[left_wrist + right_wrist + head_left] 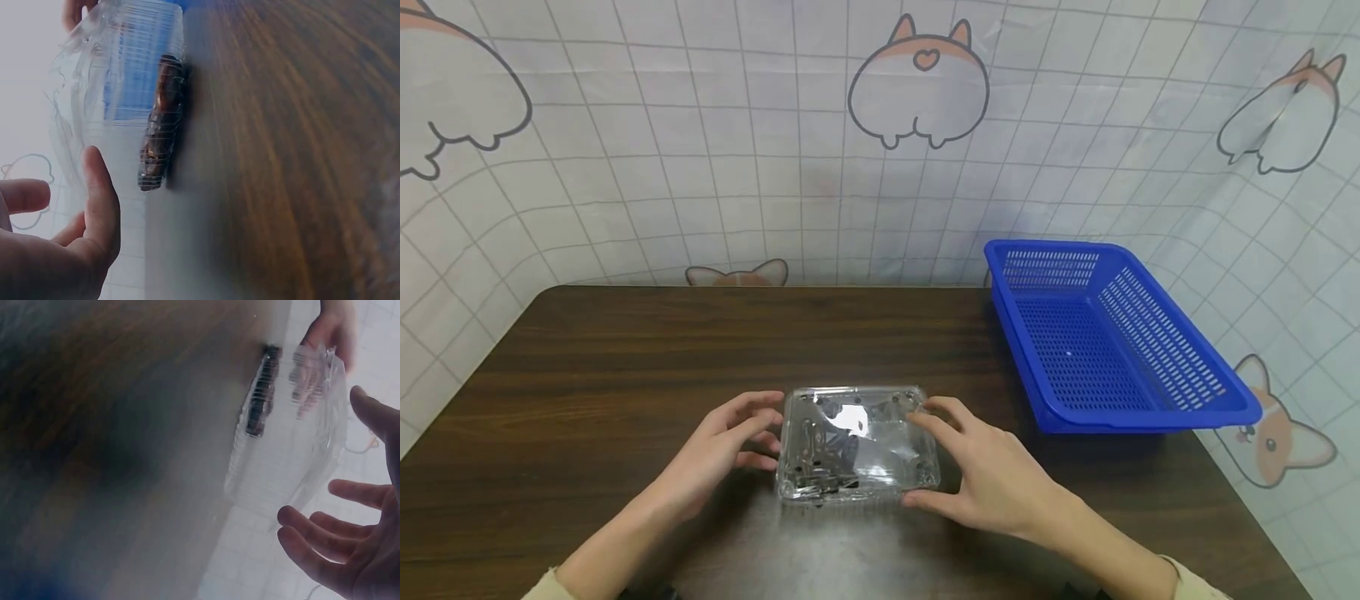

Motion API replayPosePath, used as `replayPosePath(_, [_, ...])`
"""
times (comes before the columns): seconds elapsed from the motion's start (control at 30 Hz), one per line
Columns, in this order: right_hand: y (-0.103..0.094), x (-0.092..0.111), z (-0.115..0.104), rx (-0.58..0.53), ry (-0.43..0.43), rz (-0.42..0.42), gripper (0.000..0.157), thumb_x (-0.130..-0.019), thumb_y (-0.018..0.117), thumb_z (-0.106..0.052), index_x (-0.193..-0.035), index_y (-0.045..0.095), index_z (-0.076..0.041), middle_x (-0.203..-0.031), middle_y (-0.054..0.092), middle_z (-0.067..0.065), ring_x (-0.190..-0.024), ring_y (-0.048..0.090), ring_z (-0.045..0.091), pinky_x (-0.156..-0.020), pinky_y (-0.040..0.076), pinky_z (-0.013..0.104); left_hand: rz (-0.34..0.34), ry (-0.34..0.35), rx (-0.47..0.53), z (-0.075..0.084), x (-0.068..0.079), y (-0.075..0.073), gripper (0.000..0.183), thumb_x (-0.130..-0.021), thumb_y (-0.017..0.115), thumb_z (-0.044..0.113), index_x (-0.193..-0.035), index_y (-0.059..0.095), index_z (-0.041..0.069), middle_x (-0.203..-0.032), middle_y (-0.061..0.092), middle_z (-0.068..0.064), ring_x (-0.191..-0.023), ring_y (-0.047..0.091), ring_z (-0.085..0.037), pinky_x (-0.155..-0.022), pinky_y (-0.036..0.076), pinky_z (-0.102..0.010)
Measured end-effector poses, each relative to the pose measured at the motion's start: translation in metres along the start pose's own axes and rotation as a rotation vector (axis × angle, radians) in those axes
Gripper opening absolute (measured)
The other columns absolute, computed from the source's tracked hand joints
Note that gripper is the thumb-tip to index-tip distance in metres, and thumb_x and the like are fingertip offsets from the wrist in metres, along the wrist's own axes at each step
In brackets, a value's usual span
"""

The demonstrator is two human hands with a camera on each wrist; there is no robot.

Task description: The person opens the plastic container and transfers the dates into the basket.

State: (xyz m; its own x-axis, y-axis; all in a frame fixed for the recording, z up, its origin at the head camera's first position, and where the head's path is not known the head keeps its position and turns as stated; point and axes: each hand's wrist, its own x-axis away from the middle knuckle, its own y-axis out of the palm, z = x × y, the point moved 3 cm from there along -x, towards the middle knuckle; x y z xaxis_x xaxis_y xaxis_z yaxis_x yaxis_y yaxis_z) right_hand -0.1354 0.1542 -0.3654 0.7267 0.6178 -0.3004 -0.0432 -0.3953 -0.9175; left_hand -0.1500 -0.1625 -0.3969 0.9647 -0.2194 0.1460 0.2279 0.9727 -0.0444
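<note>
On the table in front of me lies a clear plastic box (880,454) with a lid, its top glossy with reflections. Inside, at the bottom, a dark brown, shiny, lumpy item (161,125) shows through the ribbed wall; its kind is unclear. My left hand (730,442) is beside the box's left edge, fingers spread and loosely bent, fingertips right at the side. On the other side, my right hand (988,475) has its thumb at the near right corner and its fingers over the far right part of the lid. Both hands have relaxed, parted fingers in the wrist views.
A blue plastic basket (1030,358) with slotted walls stands at the right rear of the dark wood table (625,358). Behind the table hangs a white gridded sheet (760,167) with cartoon corgi prints, continuing along both sides.
</note>
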Motion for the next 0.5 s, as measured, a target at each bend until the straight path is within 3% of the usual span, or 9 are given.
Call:
replayPosePath(0.2, [0.005, 0.001, 0.000, 0.005, -0.012, -0.027, 0.074, -0.088, 0.073, -0.062, -0.143, 0.058, -0.016, -0.140, 0.053, 0.007, -0.072, 0.054, 0.006, -0.060, 0.054, 0.029, -0.034, -0.035, 0.030, -0.006, -0.001, 0.001, 0.047, -0.108, 0.052, 0.017, -0.149, 0.042, -0.004, -0.124, 0.057, -0.020, -0.096, 0.061, -0.028, -0.081, 0.061, -0.039])
replayPosePath(0.5, [0.009, 0.000, -0.002, -0.009, -0.004, -0.066, 0.062, -0.089, 0.077, -0.051, -0.137, 0.063, -0.015, -0.142, 0.050, 0.009, -0.075, 0.059, 0.010, -0.065, 0.057, 0.033, -0.052, -0.038, 0.042, -0.012, -0.005, 0.003, 0.046, -0.106, 0.053, 0.010, -0.149, 0.041, -0.003, -0.123, 0.056, -0.022, -0.097, 0.061, -0.030, -0.082, 0.060, -0.039])
